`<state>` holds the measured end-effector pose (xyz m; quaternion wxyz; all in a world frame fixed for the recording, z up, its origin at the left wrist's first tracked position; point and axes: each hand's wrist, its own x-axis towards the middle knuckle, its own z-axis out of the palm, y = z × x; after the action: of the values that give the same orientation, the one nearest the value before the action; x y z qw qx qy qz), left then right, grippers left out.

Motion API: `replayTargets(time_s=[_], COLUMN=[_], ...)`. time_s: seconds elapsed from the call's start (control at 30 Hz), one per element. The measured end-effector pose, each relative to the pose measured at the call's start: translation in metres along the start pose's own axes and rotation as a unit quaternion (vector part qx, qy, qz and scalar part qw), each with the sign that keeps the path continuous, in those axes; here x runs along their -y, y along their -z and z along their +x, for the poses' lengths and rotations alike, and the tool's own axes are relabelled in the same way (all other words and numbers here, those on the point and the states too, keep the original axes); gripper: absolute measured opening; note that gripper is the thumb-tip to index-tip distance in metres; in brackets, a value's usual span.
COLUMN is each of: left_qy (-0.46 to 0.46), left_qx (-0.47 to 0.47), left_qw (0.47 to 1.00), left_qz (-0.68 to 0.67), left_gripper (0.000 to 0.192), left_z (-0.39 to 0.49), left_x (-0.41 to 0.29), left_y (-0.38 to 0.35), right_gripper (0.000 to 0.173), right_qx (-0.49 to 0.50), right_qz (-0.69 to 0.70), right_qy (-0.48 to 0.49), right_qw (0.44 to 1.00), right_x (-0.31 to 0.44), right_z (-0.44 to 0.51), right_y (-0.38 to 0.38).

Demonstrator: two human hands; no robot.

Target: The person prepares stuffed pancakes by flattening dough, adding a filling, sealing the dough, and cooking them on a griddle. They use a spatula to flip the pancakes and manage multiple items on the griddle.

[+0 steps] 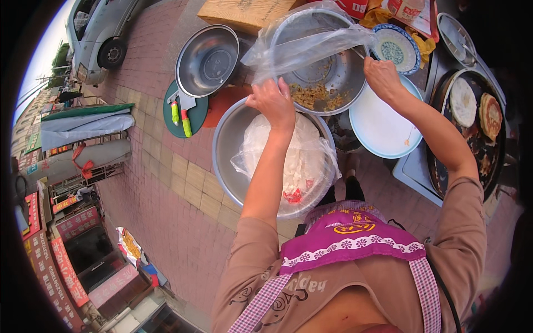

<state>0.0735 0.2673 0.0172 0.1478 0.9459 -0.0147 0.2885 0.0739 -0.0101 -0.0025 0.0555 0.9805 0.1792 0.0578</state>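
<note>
A clear plastic sheet (pixel 308 52) stretches across a metal basin (pixel 287 73) that holds crumbly brown-green filling (pixel 316 95). My left hand (pixel 272 102) pinches the sheet's near left edge. At the basin's right rim, my right hand (pixel 384 77) is closed around what looks like a thin utensil handle (pixel 358 53); its far end is hard to make out. Below my left forearm, a larger metal basin (pixel 227 143) contains pale dough (pixel 308 143) under a clear plastic bag with red print. A white plate with a light-blue rim (pixel 385 120) lies beneath my right forearm.
On the right, flatbreads (pixel 463 102) lie on a dark round griddle (pixel 449 154). At left are an empty steel bowl (pixel 208 60) and a green board (pixel 200 118) with a green-handled cleaver (pixel 186 106) and peeler (pixel 174 109). A wooden box (pixel 250 14) and patterned bowl (pixel 395 48) stand behind.
</note>
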Motion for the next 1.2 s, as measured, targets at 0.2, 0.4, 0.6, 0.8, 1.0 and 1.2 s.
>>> replayTargets(time_s=[0.2,0.4,0.6,0.8,1.0,1.2], left_qy=[0.006,0.029,0.101,0.117,0.114,0.125], left_qx=[0.022,0.075,0.130,0.143,0.136,0.130], left_qw=[0.998,0.985,0.963,0.955,0.956,0.957], left_qz=[-0.061,-0.151,-0.215,-0.231,-0.235,-0.229], left_gripper=[0.017,0.018,0.021,0.024,0.024,0.023], left_z=[-0.003,-0.003,-0.003,-0.006,-0.009,-0.011], left_x=[0.015,0.023,0.029,0.038,0.036,0.036], left_y=[-0.011,-0.007,-0.002,-0.007,-0.005,-0.005], right_gripper=[0.010,0.016,0.025,0.026,0.027,0.030], right_qx=[-0.090,0.043,0.070,0.102,0.094,0.161], right_qz=[0.175,0.331,0.795,0.639,0.553,0.499], right_qy=[0.001,-0.052,-0.125,-0.268,-0.253,-0.233], right_qw=[0.980,0.941,0.590,0.713,0.788,0.819], right_x=[0.035,0.062,0.096,0.107,0.115,0.108], right_z=[0.038,0.031,0.040,0.032,0.039,0.033], right_y=[0.009,0.037,0.055,0.028,0.019,0.027])
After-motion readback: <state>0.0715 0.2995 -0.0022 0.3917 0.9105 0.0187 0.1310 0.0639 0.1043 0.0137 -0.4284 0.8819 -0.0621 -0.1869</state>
